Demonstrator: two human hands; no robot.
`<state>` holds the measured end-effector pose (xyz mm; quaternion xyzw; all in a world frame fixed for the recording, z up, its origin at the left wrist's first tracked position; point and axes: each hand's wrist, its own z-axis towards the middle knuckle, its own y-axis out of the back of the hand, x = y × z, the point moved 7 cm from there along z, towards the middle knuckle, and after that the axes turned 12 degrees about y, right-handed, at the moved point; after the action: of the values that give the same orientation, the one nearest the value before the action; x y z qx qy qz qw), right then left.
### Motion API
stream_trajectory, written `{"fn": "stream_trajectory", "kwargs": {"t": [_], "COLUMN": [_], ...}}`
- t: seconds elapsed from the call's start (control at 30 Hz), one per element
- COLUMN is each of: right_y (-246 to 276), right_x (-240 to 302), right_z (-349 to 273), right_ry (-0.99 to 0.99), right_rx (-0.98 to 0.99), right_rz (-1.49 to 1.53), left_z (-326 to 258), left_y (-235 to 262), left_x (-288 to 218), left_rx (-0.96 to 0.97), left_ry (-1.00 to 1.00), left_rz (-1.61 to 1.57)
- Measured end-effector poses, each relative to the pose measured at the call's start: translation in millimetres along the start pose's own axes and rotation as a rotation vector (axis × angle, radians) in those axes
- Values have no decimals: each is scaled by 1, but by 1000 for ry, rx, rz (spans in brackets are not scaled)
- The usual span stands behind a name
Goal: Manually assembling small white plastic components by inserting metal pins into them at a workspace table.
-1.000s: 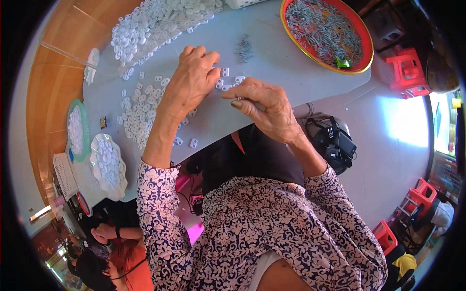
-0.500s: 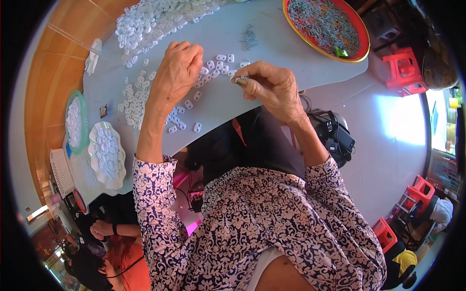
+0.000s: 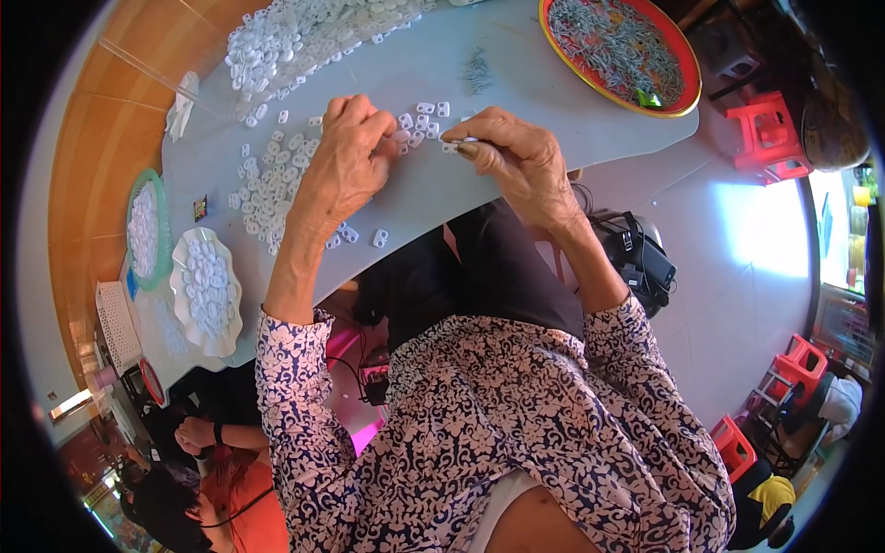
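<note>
My right hand [image 3: 516, 166] pinches a small white plastic piece [image 3: 471, 140] between thumb and forefinger over the near part of the grey table [image 3: 406, 198]. To its left, my left hand [image 3: 346, 161] is closed with the fingers curled; its fingertips are partly hidden and slightly blurred, so what they hold does not show. Beside the left fingertips lie loose white two-hole plastic pieces [image 3: 432, 130]. More white oval pieces [image 3: 267, 194] are spread left of my left wrist. A small heap of metal screws [image 3: 477, 72] sits beyond my hands.
A large pile of white pieces [image 3: 267, 57] lies at the far left. The red round tray [image 3: 693, 88] holds many screws at the far right. At left are a white scalloped dish [image 3: 236, 318] and a green basket [image 3: 166, 230] of white pieces. Another person's hand [image 3: 194, 433] shows lower left.
My left hand has shifted slightly right and down, its fingers now lower beside the loose pieces. My right hand stays nearly in place, with the white piece showing more clearly in its pinch.
</note>
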<state>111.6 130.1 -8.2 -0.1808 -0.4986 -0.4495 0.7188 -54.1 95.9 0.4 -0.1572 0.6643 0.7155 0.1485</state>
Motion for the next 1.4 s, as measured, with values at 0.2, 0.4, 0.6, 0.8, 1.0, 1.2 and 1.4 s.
{"fn": "stream_trajectory", "kwargs": {"t": [0.2,0.4,0.6,0.8,1.0,1.2,1.4], "right_y": [-1,-2,-1,3,-1,5,12], "right_x": [-1,-2,1,-1,-3,-7,-12], "right_z": [0,-1,-1,-3,-4,-7,-6], "right_ry": [1,6,51,52,-28,-91,-38], "right_rx": [33,13,4,22,-42,-105,-224], "right_rz": [21,25,-19,19,229,299,287], "left_z": [-4,1,5,-1,-11,-18,-15], "left_y": [4,-1,-4,5,-33,-35,-30], "left_x": [-14,-13,-9,-11,-28,-27,-36], "left_rx": [-116,-65,-11,-50,-109,-70,43], "left_ry": [-54,-65,-13,421,443,499,539], "left_rz": [-4,46,17,-664,-1320,-1287,-1091]}}
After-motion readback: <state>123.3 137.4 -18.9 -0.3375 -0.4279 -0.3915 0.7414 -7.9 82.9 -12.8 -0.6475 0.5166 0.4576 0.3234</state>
